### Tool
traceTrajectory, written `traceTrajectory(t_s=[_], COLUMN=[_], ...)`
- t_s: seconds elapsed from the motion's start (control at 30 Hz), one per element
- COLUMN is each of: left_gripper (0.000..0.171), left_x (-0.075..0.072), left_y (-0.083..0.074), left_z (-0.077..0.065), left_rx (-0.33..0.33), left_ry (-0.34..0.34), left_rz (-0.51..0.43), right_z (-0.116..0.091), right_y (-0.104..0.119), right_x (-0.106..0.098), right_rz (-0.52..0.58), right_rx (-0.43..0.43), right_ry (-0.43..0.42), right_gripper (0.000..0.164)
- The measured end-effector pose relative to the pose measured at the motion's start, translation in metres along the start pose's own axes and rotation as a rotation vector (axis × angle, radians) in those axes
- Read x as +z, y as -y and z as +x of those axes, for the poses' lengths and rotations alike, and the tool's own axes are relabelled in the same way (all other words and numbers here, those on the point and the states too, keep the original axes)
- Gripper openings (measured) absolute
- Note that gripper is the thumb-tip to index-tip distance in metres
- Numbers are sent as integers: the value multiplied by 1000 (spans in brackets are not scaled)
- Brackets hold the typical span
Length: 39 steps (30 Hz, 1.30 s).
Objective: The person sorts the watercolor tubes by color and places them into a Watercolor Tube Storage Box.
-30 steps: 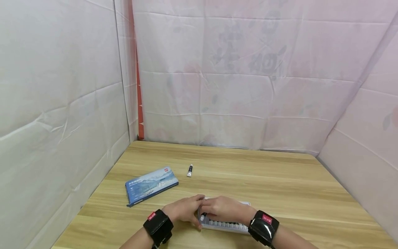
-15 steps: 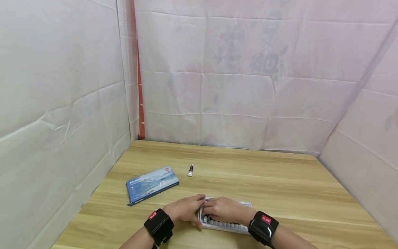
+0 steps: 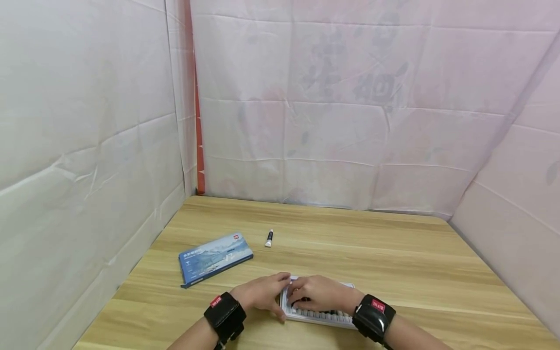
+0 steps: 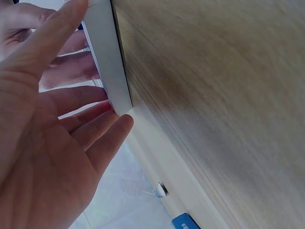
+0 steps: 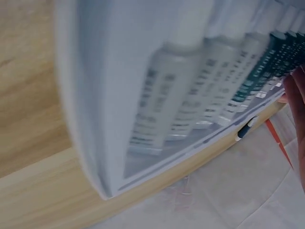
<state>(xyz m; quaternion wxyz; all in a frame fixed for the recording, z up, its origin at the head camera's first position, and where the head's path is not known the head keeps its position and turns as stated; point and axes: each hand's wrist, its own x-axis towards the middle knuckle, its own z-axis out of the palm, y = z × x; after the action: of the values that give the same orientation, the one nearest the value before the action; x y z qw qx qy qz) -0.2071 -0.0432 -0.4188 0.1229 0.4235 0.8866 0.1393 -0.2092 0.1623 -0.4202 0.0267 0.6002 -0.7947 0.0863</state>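
Observation:
A white plastic tray [image 3: 316, 321] lies near the table's front, holding a row of watercolor paint tubes [image 5: 164, 98] with white caps; some are pale, others dark green. My left hand [image 3: 261, 292] spans the tray's left end, thumb at the near corner and fingers at the far one. Bent over that same end, my right hand [image 3: 318, 293] holds a paint tube [image 3: 293, 305] down in the tray; the hand covers most of it. From below, the left wrist view shows the left fingertips against the tray wall [image 4: 109, 59].
Behind the left hand lies a blue watercolor box [image 3: 215, 258] with a mountain picture. A single loose dark paint tube [image 3: 269, 238] lies further back. White cloth walls [image 3: 284, 112] close in the wooden table [image 3: 393, 262] at the back and sides.
My right hand's fingers have lowered the white-capped paint tube into the tray's left end and bent more over it. The left hand keeps its place on the tray.

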Motion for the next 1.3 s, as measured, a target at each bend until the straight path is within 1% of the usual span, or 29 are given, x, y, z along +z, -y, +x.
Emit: traceTrajectory(t_s=[0.17,0.23,0.27,0.33,0.4,0.47,0.5,0.53,0.6,0.67,0.77,0.83,0.93,1.03,1.1,1.17,1.2,1.3], left_gripper=[88,88,88,88,89,91,92,92,92,91,90,89,89,89,90,91,91,91], left_x=[-1,-1,-1,-1,-1,-1,-1,-1,-2,-3,-3,-2,-1,-1,-1,0,0,0], left_y=[1,2,2,3,3,4,4,4,4,4,4,5,6,5,4,3,3,3], left_z=[0,0,0,0,0,1,1,2,2,2,3,3,2,2,3,3,3,3], left_rx=[-1,-1,-1,1,5,5,2,0,-9,-20,-28,-30,-31,-25,-18,-16,-16,-19], left_ry=[12,11,9,4,2,1,4,10,26,44,60,58,51,41,36,33,33,31], left_rz=[-11,-15,-18,-25,-32,-33,-31,-21,-11,-1,-3,-7,-12,-9,-8,-11,-11,4], right_z=[5,7,8,9,11,13,15,17,24,33,49,60,73,81,85,87,87,86], right_y=[0,0,0,-2,-6,-14,-19,-25,-37,-49,-65,-76,-89,-98,-100,-100,-99,-96], right_x=[1,1,1,-1,-3,-7,-8,-10,-13,-15,-15,-12,-4,3,7,9,9,7], right_rz=[-63,-67,-56,26,122,189,202,192,117,46,-52,-89,-144,-236,-316,-403,-428,-513], right_rx=[29,47,58,93,143,190,209,227,267,310,366,397,442,445,425,387,382,407], right_ry=[22,37,46,50,16,-61,-112,-160,-214,-206,-119,-57,22,99,139,154,154,159], right_gripper=[12,12,11,9,13,21,24,27,29,28,26,29,37,37,35,30,26,13])
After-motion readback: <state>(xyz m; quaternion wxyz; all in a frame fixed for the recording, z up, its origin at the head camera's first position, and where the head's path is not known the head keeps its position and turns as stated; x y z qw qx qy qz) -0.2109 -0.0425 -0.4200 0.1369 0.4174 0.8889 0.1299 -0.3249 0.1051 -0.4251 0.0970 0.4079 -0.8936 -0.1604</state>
